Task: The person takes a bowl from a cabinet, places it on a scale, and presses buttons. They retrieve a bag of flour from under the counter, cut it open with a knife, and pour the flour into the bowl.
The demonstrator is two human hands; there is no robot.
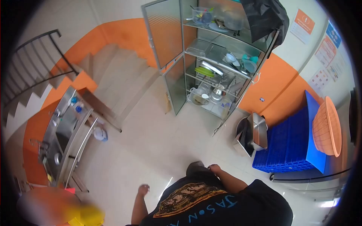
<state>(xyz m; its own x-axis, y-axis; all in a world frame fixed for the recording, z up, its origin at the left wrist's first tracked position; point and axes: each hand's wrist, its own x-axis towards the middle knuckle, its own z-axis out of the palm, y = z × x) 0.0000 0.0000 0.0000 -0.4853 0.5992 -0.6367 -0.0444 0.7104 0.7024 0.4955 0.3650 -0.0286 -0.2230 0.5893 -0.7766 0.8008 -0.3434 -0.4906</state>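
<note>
My left hand (143,189) hangs over the pale tiled floor, fingers loosely curled, with nothing visible in it. My right hand (214,169) is in front of my torso with its fingers closed. A small dark bit shows at its fingertips, too small to name. Beside it, a dark grey shape (196,167) sticks out past my shirt, perhaps my leg or shoe. Below both arms is my black T-shirt (260,205) with printed lettering. Neither hand touches the furniture around me.
Ahead, an open glass-door cabinet (184,71) holds dishes and pots. To the right are metal pans (259,132), stacked blue crates (284,139) and an orange basket (327,128). Leftward stand a steel sink (68,132), stairs (113,79) and a blurred orange and yellow figure (56,207).
</note>
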